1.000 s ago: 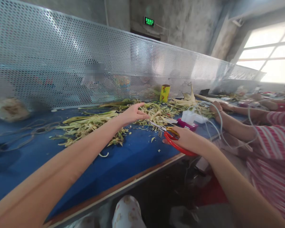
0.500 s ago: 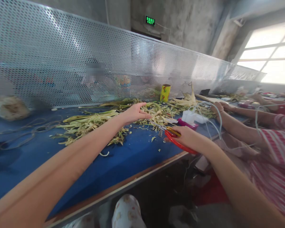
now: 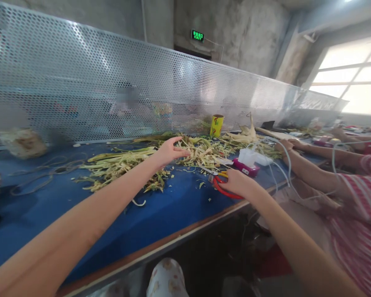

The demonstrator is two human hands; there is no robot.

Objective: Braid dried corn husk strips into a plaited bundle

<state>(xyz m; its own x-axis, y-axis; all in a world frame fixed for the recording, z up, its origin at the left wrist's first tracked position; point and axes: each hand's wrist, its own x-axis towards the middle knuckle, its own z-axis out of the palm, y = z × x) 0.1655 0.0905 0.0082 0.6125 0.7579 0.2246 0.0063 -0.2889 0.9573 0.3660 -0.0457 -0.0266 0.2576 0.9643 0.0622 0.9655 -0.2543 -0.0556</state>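
My left hand is over the middle of the blue table, its index finger and thumb spread apart and nothing plainly between them. Just beyond its fingertips lies a heap of pale, dried plant strips, like husks. My right hand grips a pair of scissors with red and yellow handles. Their metal blades point left toward my left hand, low over the table by the heap's near edge. Under my left forearm, a bundle of longer yellow-green stalks and leaves is partly covered.
A purple box with a white plastic container sits right of the scissors, with a pale tube nearby. Behind the heap stands a yellow can before a perforated metal screen. A co-worker's arms reach in from the right. Cord lies at left.
My left hand has shifted slightly left, away from the scissors. My right hand, with the scissors, has moved a little left and down. The view has tilted slightly.
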